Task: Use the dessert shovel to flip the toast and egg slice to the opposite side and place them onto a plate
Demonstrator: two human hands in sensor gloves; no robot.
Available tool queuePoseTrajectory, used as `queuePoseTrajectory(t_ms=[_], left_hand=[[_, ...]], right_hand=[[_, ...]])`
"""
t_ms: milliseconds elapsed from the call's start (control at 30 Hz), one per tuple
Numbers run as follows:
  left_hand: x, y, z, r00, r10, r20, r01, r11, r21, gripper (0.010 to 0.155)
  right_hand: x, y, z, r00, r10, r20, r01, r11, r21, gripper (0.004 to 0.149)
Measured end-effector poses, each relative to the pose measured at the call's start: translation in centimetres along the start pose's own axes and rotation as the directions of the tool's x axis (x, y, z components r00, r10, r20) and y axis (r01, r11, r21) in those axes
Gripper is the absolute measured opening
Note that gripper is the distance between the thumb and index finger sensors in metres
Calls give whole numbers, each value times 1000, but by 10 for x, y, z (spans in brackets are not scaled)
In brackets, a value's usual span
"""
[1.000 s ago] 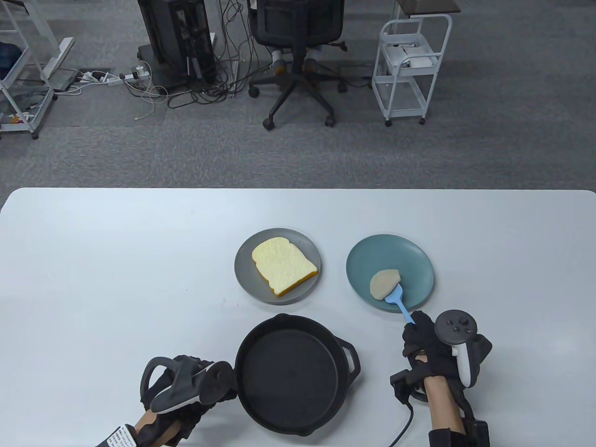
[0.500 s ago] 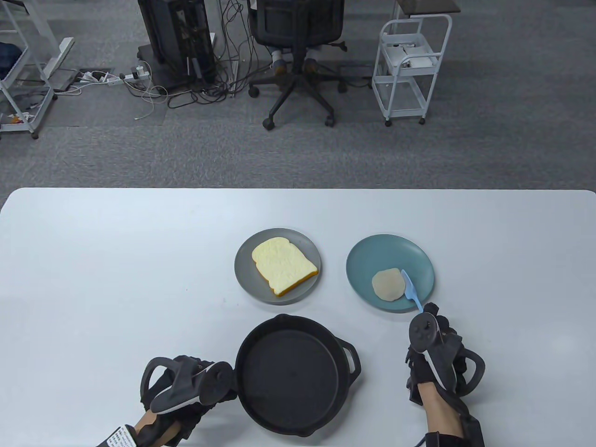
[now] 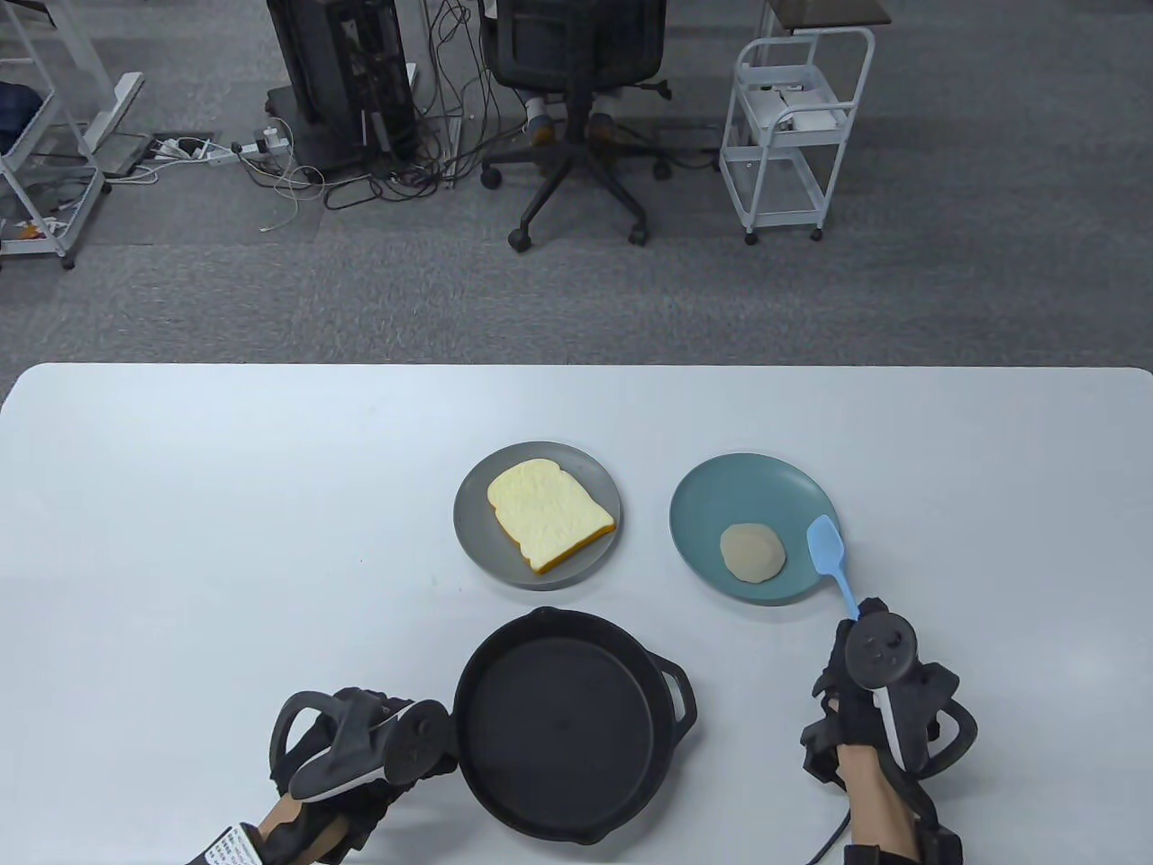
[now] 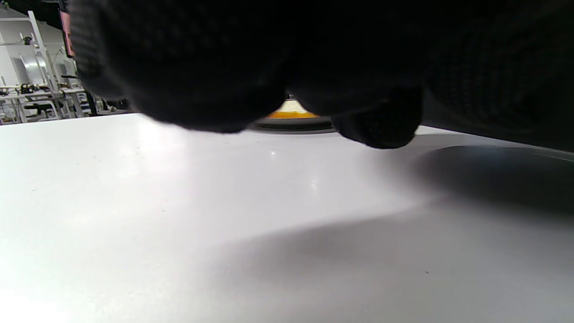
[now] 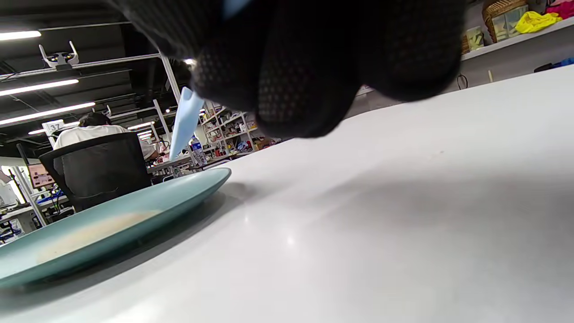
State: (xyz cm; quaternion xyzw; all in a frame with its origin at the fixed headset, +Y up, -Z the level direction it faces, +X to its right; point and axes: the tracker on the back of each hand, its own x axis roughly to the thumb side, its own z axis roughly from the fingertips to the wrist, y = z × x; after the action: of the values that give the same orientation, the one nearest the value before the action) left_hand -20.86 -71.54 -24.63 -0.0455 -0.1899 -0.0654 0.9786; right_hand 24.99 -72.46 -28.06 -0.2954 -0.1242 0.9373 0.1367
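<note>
Lower right, our right hand (image 3: 856, 685) grips the dessert shovel (image 3: 830, 557) beside the teal plate (image 3: 712, 491) bearing the egg slice (image 3: 752, 551) (toast (image 3: 549, 514) centre frame, on the grey plate (image 3: 477, 527)); left hand (image 3: 360, 748) steadies the pan (image 3: 567, 721), grip indiscernible.

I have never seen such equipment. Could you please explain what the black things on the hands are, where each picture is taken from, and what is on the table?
These are a person's hands in black sensor gloves, each with a tracker strapped on its back. One camera looks down at the white table; one sits on each wrist, low by the tabletop. The left hand rests beside an empty black pan. The right hand holds a blue spatula, lifted beside the blue plate with the egg slice. The toast lies on a grey plate.
</note>
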Motion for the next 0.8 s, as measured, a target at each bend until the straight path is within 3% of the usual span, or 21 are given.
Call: queuePoseTrajectory(t_ms=[133,233,367,433,533,800], left_hand=[[0,0,0,1000,-2,0,2,1000,-3,48],[0,0,0,1000,-3,0,3,1000,-4,48],[0,0,0,1000,-8,-1,8,1000,-7,48],[0,0,0,1000,-11,-2,11,1000,-6,48],[0,0,0,1000,-14,-2,14,1000,-7,48],[-1,-1,-1,1000,-21,-8,21,1000,-9,48]], right_hand=[[12,-7,8,994,-99,44,98,995,26,51],[23,-12,16,963,-258,76,249,962,114,51],[35,-14,31,888,-453,83,419,869,265,50],[40,-14,41,830,-555,57,502,788,357,50],[48,-14,53,784,-617,63,538,728,425,50],[65,-19,74,764,-624,164,494,729,475,50]])
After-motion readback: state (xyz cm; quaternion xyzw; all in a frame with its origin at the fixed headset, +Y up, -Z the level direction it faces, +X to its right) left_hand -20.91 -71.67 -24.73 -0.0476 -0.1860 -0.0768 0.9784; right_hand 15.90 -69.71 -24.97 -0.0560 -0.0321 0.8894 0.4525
